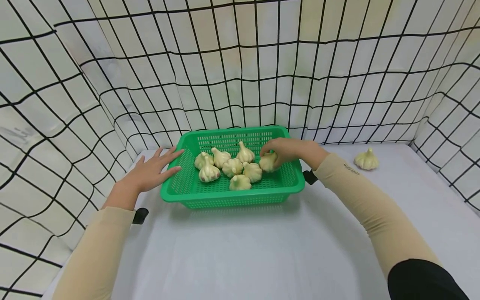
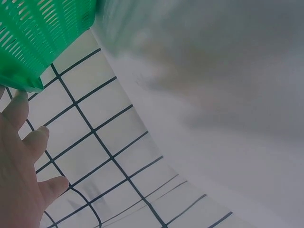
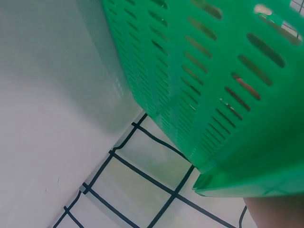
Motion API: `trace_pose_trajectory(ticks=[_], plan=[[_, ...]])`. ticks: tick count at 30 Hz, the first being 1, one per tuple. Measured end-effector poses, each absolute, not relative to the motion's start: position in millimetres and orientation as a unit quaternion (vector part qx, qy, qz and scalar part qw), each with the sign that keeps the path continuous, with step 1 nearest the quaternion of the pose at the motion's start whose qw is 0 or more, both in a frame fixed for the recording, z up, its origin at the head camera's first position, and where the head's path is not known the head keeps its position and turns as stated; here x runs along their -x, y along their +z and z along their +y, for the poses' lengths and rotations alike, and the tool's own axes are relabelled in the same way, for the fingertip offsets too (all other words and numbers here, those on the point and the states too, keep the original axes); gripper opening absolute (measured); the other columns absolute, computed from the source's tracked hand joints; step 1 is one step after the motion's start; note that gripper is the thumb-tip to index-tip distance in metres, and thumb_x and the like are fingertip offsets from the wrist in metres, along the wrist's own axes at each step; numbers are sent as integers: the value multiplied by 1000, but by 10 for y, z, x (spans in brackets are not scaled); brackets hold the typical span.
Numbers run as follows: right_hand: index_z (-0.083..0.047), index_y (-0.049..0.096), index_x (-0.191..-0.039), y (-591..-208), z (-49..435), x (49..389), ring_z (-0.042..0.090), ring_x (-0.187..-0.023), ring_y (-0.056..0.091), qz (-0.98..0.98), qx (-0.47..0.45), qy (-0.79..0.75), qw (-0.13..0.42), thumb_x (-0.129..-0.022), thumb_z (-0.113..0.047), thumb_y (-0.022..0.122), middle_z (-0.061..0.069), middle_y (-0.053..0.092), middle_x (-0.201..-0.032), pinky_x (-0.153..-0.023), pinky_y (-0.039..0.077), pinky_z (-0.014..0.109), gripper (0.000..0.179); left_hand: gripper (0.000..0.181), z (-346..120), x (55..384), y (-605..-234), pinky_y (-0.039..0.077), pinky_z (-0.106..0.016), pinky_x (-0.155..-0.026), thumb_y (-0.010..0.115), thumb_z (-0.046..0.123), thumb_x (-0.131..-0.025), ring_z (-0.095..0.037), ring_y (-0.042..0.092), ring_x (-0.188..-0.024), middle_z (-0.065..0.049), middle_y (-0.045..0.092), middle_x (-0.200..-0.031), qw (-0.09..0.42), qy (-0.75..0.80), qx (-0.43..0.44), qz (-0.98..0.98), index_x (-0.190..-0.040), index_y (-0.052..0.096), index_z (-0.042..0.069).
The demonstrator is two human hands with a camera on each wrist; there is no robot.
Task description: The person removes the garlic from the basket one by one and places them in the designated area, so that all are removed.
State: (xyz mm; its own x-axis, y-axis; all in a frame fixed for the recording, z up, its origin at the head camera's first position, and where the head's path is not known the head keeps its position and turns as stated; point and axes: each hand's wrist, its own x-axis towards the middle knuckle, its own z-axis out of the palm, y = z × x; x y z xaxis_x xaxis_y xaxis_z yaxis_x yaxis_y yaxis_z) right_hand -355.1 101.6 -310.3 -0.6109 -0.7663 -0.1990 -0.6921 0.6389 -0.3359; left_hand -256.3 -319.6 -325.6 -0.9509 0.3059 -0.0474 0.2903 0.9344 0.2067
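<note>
A green plastic basket [image 1: 232, 200] with slotted sides stands on the white surface and holds several garlic bulbs [image 1: 220, 157]. Reaching over its right rim, my right hand [image 1: 283, 151] grips one garlic bulb [image 1: 268, 162] inside the basket. My left hand [image 1: 153, 168] touches the left rim with its fingers spread. In the left wrist view, fingertips [image 2: 18, 107] meet the basket's rim [image 2: 28, 85]. The basket wall [image 3: 171, 76] hides most of the right hand in the right wrist view.
Another garlic bulb [image 1: 366, 160] lies on the white table [image 1: 240, 250] to the right of the basket. Black wire mesh [image 1: 247, 79] over white panels rises behind and on both sides.
</note>
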Motion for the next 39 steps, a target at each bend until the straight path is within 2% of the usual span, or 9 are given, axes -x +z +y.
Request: trace_pose_trajectory(ticks=[7, 13, 22, 29, 39], plan=[[-7, 65, -135, -3068, 1077, 3477, 28, -127, 54, 883, 425, -129, 150, -88, -8, 81, 13, 58, -142, -101, 50, 43, 50, 72, -3200, 2568, -3259, -6, -76, -113, 37, 60, -107, -45, -2, -155, -11, 9, -172, 40, 98, -153, 982, -166, 21, 22], [-7, 65, -136, -3024, 1163, 3425, 28, -127, 53, 878, 434, -153, 131, -89, -11, 82, 12, 57, -142, -101, 50, 44, 50, 72, -3204, 2572, -3246, -8, -75, -113, 37, 61, -106, -43, -3, -155, -10, 8, -172, 39, 101, -151, 983, -166, 20, 23], [-7, 65, -135, -2982, 1217, 3378, 26, -119, 57, 870, 444, -179, 121, -88, -10, 82, 11, 60, -138, -96, 52, 42, 50, 72, -3207, 2562, -3242, -7, -75, -113, 37, 61, -106, -45, -2, -155, -10, 9, -172, 37, 102, -151, 982, -166, 20, 23], [-7, 65, -136, -2924, 1264, 3310, 26, -118, 56, 866, 444, -204, 107, -89, -12, 80, 11, 60, -136, -97, 51, 46, 49, 72, -3220, 2561, -3258, -8, -75, -113, 36, 61, -106, -43, -3, -155, -8, 7, -172, 41, 103, -148, 983, -166, 19, 24], [-6, 63, -139, -2914, 1389, 3225, 26, -118, 53, 854, 429, -277, 99, -88, -4, 80, 11, 54, -132, -96, 53, 49, 53, 73, -3220, 2564, -3274, -6, -77, -112, 37, 60, -107, -45, -1, -154, -11, 9, -172, 38, 103, -149, 983, -166, 21, 22]])
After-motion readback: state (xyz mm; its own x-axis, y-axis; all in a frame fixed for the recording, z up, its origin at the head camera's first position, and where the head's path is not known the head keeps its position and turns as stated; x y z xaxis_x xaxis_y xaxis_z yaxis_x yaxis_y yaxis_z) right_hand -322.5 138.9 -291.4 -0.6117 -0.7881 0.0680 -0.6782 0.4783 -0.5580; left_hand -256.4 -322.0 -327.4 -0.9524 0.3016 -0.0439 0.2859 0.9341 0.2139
